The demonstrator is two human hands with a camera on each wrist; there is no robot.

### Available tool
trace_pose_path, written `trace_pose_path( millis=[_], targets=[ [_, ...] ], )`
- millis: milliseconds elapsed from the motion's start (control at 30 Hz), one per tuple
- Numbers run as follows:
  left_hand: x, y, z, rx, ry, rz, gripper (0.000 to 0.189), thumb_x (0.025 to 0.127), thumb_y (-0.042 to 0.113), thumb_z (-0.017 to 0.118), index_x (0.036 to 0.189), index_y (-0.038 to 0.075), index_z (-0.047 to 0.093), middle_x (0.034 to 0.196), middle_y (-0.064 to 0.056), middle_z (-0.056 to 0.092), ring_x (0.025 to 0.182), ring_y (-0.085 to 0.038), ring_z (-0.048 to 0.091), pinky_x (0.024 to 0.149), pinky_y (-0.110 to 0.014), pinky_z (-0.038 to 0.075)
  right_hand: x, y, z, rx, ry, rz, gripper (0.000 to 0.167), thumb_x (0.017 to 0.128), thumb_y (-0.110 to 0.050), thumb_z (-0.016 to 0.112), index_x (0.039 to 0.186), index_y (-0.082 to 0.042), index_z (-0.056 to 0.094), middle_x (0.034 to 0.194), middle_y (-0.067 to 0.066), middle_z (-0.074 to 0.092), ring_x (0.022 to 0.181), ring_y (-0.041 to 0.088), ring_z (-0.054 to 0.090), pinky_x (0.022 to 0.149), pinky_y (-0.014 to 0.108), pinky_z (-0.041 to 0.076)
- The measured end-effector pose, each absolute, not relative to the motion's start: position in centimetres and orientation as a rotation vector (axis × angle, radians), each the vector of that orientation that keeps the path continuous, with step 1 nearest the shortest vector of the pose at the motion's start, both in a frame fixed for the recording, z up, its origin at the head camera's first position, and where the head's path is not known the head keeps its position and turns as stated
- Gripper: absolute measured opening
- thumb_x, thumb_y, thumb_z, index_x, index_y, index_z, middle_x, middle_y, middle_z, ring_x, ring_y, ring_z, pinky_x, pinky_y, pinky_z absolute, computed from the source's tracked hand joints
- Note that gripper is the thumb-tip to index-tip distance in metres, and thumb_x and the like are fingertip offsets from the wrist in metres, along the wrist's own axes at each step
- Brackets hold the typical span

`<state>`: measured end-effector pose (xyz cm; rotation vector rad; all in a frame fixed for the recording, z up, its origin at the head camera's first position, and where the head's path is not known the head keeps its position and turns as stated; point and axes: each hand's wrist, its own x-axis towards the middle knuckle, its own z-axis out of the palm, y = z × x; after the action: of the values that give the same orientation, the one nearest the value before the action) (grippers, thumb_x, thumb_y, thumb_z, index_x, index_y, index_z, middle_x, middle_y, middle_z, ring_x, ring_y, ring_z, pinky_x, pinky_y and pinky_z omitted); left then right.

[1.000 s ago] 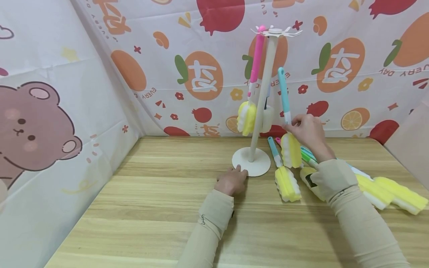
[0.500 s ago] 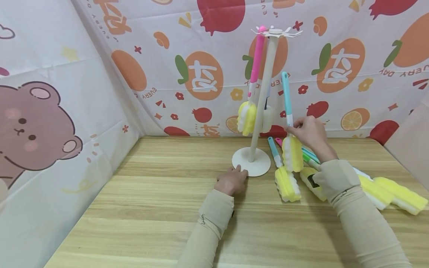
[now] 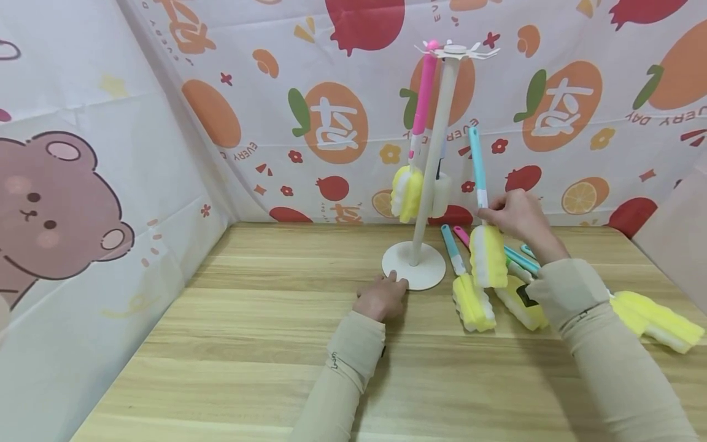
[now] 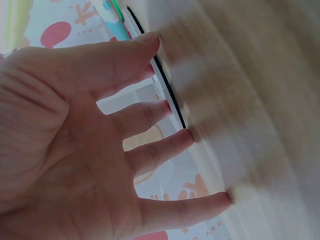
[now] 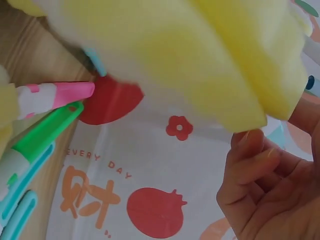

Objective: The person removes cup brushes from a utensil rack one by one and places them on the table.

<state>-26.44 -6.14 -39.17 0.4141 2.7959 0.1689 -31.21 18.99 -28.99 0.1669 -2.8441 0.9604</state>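
My right hand point(image 3: 519, 218) pinches a sponge bottle brush point(image 3: 488, 258) by its white neck, just above the yellow-and-white sponge head. The light blue handle points up, and the brush hangs nearly upright beside a white stand point(image 3: 430, 202). In the right wrist view the sponge point(image 5: 190, 65) fills the top and hides the pinched neck. My left hand point(image 3: 381, 298) has its fingertips at the near edge of the stand's round base. Its fingers point(image 4: 160, 152) are spread, with tips on the base edge and table, in the left wrist view.
A pink-handled brush point(image 3: 424, 92) and a white-headed brush point(image 3: 440, 196) hang on the stand. Several brushes lie on the wooden table point(image 3: 248, 344) at the right, including a blue-handled one point(image 3: 473, 304) near the base. A printed cloth point(image 3: 248, 116) stands behind.
My right hand has moved a little right and down with the brush. The brush has turned, showing more of the sponge's white side. My left hand has stayed at the base.
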Motion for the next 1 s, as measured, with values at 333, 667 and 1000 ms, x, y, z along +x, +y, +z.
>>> trace_pose_path(
  millis=[333,667,1000],
  targets=[
    [-26.3,-6.3,-39.1,0.423,2.803,0.176,0.041,0.1,0.012,0.058,0.141,0.015,0.058,0.158,-0.011,0.041,0.137,-0.035,0.045,0.09,-0.069,0.047,-31.2,19.4,-29.7,0.21,-2.932,0.982,0.033,0.095,-0.026,0.071,0.082,0.004,0.072,0.067,0.006,0.057,0.058,0.019,0.052,0.052,0.029,0.046],
    [-26.2,-6.3,-39.0,0.419,2.797,0.179,0.039,0.101,0.012,0.057,0.14,0.015,0.058,0.157,-0.011,0.041,0.135,-0.035,0.045,0.088,-0.068,0.048,-31.0,19.6,-30.7,0.241,-3.012,1.027,0.035,0.096,-0.028,0.071,0.076,0.001,0.07,0.065,0.007,0.055,0.055,0.018,0.051,0.052,0.028,0.047],
    [-26.3,-6.2,-39.1,0.425,2.798,0.169,0.04,0.101,0.011,0.057,0.141,0.015,0.057,0.159,-0.011,0.04,0.138,-0.036,0.043,0.091,-0.07,0.046,-30.5,20.2,-31.4,0.283,-3.098,1.087,0.032,0.096,-0.021,0.067,0.073,0.001,0.066,0.056,0.001,0.05,0.049,0.012,0.047,0.048,0.024,0.044]
  ],
)
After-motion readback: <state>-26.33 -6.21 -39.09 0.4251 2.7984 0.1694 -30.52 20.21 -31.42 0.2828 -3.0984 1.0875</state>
